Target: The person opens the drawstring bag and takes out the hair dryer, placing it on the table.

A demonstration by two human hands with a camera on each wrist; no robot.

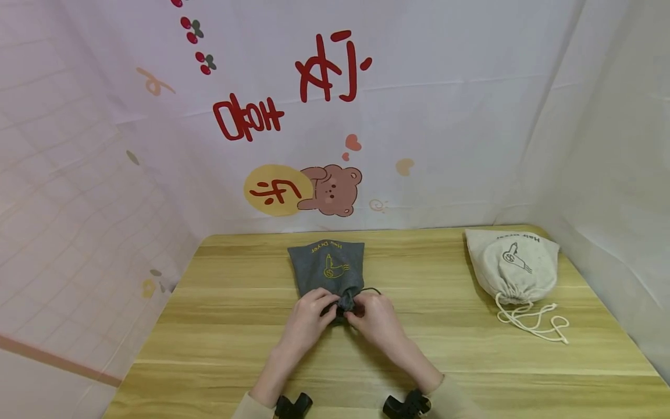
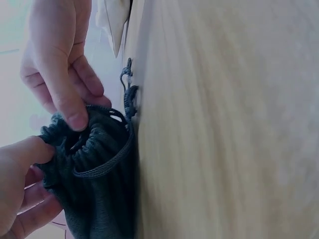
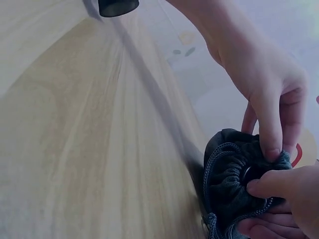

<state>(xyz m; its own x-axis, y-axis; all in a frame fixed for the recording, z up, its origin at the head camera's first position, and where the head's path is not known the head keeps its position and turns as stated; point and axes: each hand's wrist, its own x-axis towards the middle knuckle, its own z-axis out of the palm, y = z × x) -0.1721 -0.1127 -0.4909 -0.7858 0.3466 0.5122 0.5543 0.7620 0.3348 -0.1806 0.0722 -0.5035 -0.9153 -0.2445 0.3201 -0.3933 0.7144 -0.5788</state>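
A dark grey drawstring bag (image 1: pixel 319 265) with a yellow hair dryer print lies on the table, its gathered mouth toward the person. My left hand (image 1: pixel 309 317) pinches the left edge of that mouth between thumb and fingers. On the opposite edge, my right hand (image 1: pixel 378 317) pinches the cloth, its thumb at the opening. The right wrist view shows the mouth partly spread, with something dark and smooth (image 3: pixel 251 174) inside; its kind cannot be made out. Dark cords (image 2: pixel 104 167) hang loose around the bag's neck.
A full-looking cream drawstring bag (image 1: pixel 515 265), also with a hair dryer print, lies at the right of the wooden table (image 1: pixel 235 361). Its white cords (image 1: pixel 534 323) trail toward the front. A printed white cloth backdrop (image 1: pixel 445 128) stands behind the table.
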